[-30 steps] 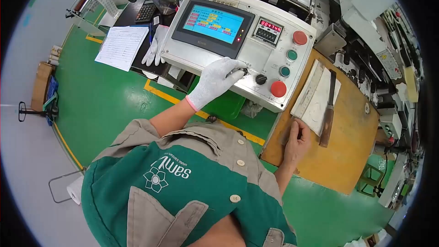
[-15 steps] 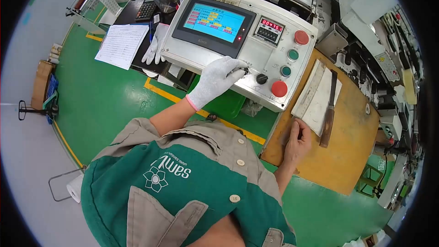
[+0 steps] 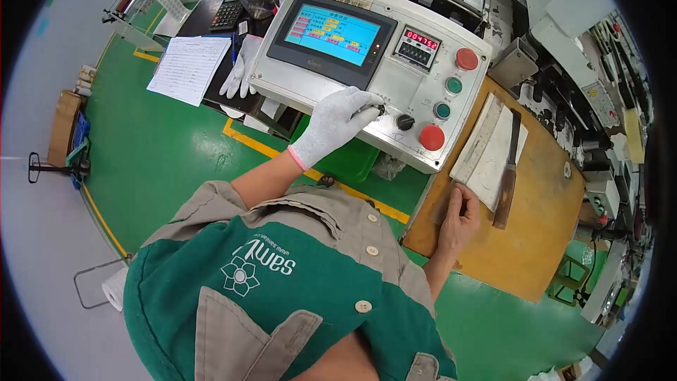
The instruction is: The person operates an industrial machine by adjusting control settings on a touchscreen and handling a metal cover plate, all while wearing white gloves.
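Note:
My left hand (image 3: pixel 331 127), in a white glove with a pink cuff, pinches a small black rotary knob (image 3: pixel 381 109) at the front of the control panel (image 3: pixel 317 88). Beside that knob is a second black selector knob (image 3: pixel 404 122), then a red mushroom button (image 3: pixel 431 137). My bare right hand (image 3: pixel 460 220) rests on the tan board (image 3: pixel 529 254) with its fingers curled in. Its fingertips are close to the lower corner of a white pad (image 3: pixel 493 159); whether they hold anything is hidden. A knife with a wooden handle (image 3: pixel 505 197) lies across the pad's right side.
A lit touchscreen (image 3: pixel 331 35) and a red digital counter (image 3: pixel 421 39) are on the panel. To its left lie a written sheet (image 3: pixel 187 70), a white glove (image 3: pixel 242 70) and a calculator (image 3: pixel 226 15). Machinery (image 3: pixel 564 42) stands along the right.
The counter reads one higher, from 004751 to 004752. Both hands keep their places, the left still on the knob. The view shifts very slightly.

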Demonstrator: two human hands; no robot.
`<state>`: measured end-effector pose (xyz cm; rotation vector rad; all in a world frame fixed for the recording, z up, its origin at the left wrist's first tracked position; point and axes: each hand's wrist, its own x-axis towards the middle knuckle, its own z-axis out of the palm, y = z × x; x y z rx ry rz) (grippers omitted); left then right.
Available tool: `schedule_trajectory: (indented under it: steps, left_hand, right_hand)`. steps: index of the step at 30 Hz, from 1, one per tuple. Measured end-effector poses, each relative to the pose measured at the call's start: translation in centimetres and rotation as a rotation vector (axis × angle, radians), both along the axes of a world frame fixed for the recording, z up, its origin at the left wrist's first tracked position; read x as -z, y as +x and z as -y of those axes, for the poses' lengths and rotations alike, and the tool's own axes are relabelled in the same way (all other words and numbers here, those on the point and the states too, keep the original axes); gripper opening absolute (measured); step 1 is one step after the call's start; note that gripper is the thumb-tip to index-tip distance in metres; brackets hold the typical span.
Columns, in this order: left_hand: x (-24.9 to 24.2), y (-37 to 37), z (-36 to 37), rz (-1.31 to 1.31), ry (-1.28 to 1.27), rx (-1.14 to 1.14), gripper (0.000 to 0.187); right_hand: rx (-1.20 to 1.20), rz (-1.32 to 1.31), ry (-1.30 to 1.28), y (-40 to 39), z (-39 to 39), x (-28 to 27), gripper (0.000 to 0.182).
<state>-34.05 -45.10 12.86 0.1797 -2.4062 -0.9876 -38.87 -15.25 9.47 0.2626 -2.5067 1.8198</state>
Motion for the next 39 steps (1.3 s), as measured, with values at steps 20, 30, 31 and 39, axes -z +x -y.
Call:
schedule_trajectory:
  steps: [20, 30, 31, 39]
  left_hand:
    - [-0.01, -0.04, 0.22, -0.029, -0.068, 0.006, 0.015]
    - [-0.03, 0.17, 0.33, 0.059, -0.046, 0.025, 0.018]
    - [-0.14, 0.18, 0.34, 0.055, -0.049, 0.023, 0.018]
    - [-0.16, 0.18, 0.19, 0.032, -0.003, 0.024, 0.021]
  right_hand:
    - [-0.003, 0.001, -0.001, 0.05, 0.1, -0.32, 0.014]
    - [0.0, -0.006, -0.005, 0.03, 0.14, -0.32, 0.014]
    - [0.005, -0.007, 0.013, 0.05, 0.17, -0.44, 0.014]
    - [0.007, 0.0, 0.005, 0.1, 0.17, -0.4, 0.016]
